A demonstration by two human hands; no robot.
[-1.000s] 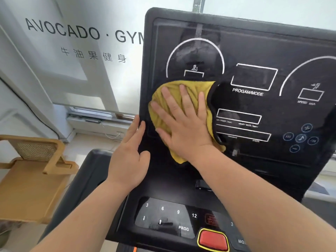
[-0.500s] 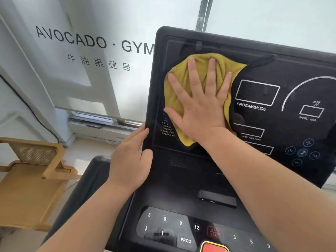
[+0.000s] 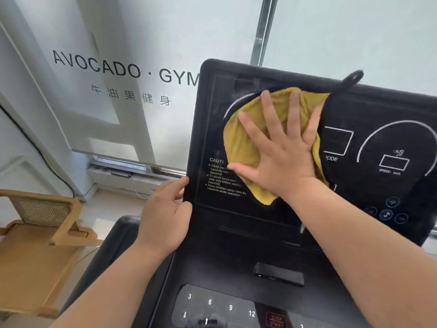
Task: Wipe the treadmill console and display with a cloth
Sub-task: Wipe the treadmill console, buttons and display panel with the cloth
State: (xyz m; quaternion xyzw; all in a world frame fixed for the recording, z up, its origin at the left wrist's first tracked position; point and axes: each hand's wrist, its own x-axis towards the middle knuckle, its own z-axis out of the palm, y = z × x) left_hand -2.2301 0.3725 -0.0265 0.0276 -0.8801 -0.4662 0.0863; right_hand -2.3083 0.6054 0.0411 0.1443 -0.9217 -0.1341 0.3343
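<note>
Presses a mustard-yellow terry cloth (image 3: pixel 246 147) flat against the upper-left part of the glossy black treadmill display panel (image 3: pixel 378 107), using the right hand (image 3: pixel 281 157) spread wide, fingers straight, palm on the fabric. Covers part of the left white arc and the edge of the box ending in "MODE". At the cloth's upper right, a black hanging loop (image 3: pixel 352 79) poking over the panel's top edge. Rests the left hand (image 3: pixel 163 221) against the panel's left edge, fingers fairly straight, thumb touching the rim, not curled round anything. Just left of the cloth and partly hidden by it, white caution text (image 3: pixel 224 183). Below, on the sloping black console deck (image 3: pixel 236 263), a small black bar-shaped fitting (image 3: pixel 279 276) and a keypad (image 3: pixel 220 304) numbered 3, 6, 9, 12. Off to the left, a light wooden chair with cane back (image 3: pixel 35 245). Behind, frosted glass lettered AVOCADO · GYM (image 3: pixel 118 67).
</note>
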